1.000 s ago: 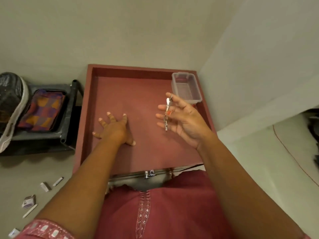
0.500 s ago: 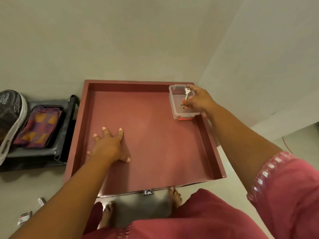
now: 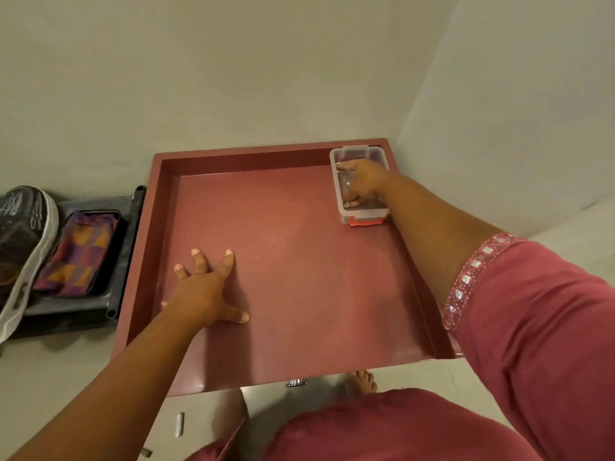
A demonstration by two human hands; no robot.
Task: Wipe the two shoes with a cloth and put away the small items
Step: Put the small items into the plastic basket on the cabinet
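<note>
1. We look down into a shallow red drawer (image 3: 299, 294), pulled open towards us. It serves as our landmark for every place named here.
2. A small clear plastic box (image 3: 336, 194) with an orange clip sits in the drawer's far right corner, touching or almost touching the right wall.
3. Our right hand (image 3: 364, 178) reaches down into that box. Its fingers curl around a bunch of keys (image 3: 347, 186), which hangs low inside the box, at or near its floor.
4. Our left hand (image 3: 203, 291) lies flat on the drawer floor, near its left wall, with fingers spread and holding nothing. It seems to brace the drawer.
5. The step in hand looks like putting the keys away. To do it well, we should lower them until they rest on the box floor, then loosen the fingers gently so nothing catches.
6. We should lift the right hand straight up, because the box is light and could tip or slide if a finger snags its rim.
7. Keeping the left hand pressed down should stop the drawer from moving.
8. Left of the drawer, outside it, a dark tray (image 3: 126, 247) holds a folded patterned cloth (image 3: 76, 254), and beyond that lies a dark shoe (image 3: 20, 241) with a white sole.
</note>
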